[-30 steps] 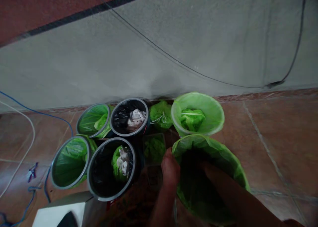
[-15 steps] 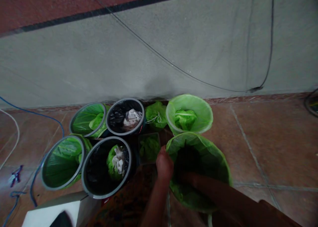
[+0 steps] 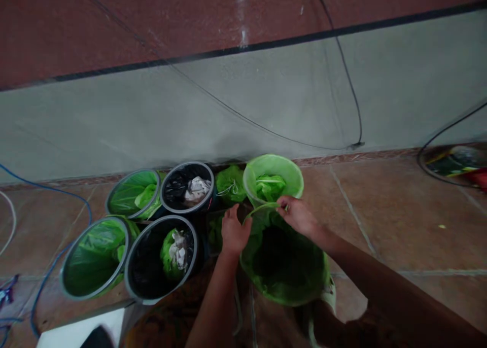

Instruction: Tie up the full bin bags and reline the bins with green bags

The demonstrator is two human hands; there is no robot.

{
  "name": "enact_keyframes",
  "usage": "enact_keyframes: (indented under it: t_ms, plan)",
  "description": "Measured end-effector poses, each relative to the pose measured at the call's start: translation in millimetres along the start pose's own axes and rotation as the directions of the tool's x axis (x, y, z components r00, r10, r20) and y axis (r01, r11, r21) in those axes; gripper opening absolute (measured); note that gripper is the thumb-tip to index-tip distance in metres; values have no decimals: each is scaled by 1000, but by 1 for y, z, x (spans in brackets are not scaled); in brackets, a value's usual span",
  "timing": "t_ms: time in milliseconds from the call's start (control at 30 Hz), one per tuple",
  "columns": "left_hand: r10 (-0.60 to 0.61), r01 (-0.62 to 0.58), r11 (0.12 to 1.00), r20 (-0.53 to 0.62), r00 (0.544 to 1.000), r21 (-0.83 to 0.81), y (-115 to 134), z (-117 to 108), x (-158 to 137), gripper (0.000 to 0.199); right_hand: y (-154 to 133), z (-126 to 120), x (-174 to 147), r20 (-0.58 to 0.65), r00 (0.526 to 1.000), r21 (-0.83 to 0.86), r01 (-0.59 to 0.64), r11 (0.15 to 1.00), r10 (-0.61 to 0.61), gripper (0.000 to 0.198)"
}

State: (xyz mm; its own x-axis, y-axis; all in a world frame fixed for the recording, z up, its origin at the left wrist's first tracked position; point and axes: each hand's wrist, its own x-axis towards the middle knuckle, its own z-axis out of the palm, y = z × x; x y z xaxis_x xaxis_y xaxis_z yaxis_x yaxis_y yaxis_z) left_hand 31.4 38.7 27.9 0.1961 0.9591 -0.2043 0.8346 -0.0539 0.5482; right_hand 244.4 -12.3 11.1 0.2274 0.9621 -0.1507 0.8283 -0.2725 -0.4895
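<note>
In front of me stands a bin lined with a green bin liner point(image 3: 289, 282); its inside is dark. My right hand point(image 3: 299, 216) pinches the liner's far edge. My left hand point(image 3: 235, 232) is closed on the same edge at the left, so a strip of it runs stretched between the two hands. Just behind is a light green lined bin point(image 3: 297, 178) with a crumpled green bag point(image 3: 271, 186) inside. A tied green bag point(image 3: 231, 183) with white string lies left of that bin.
Two black-lined bins, one near point(image 3: 133, 259) and one far point(image 3: 165, 196), hold crumpled waste. Left of them are two grey-rimmed bins with green liners point(image 3: 91, 251). A white box point(image 3: 85, 330) is at lower left. Blue cable point(image 3: 49, 274) crosses the floor; the wall point(image 3: 152, 125) runs behind.
My right hand has come up out of the bin to the liner's far edge. The left hand has shifted slightly left along the rim. The view has tilted up and turned right.
</note>
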Motion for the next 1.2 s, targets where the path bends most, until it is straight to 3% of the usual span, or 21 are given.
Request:
enact_keyframes:
  t_ms: [67,133,367,500,700,933,1033,1200]
  plan:
    - [3,-3,1000,-10,1000,20,9,-1,10,39,7,-1,6,-80,995,13,-60,998,61,29]
    - [-9,8,998,23,1000,57,17,3,17,33,11,6,11,-88,994,-4,-58,998,57,38]
    - [-74,35,974,171,982,224,22,20,21,32,22,29,17,-25,1000,-86,-18,996,16,21]
    - [-32,-14,974,195,980,228,13,21,17,33,29,26,15,-32,999,-38,28,999,-29,22]
    - [33,-98,959,238,971,267,6,23,15,27,30,23,15,38,999,2,-26,1000,26,26]
    - [34,-159,908,310,950,388,13,24,14,35,17,12,17,197,980,-140,31,990,-3,29]
    - [7,-148,894,318,948,424,18,22,15,36,13,14,19,195,978,-231,-21,973,68,39]
    - [-24,-160,867,361,932,472,21,19,15,36,11,22,19,145,985,-313,-48,948,98,33]
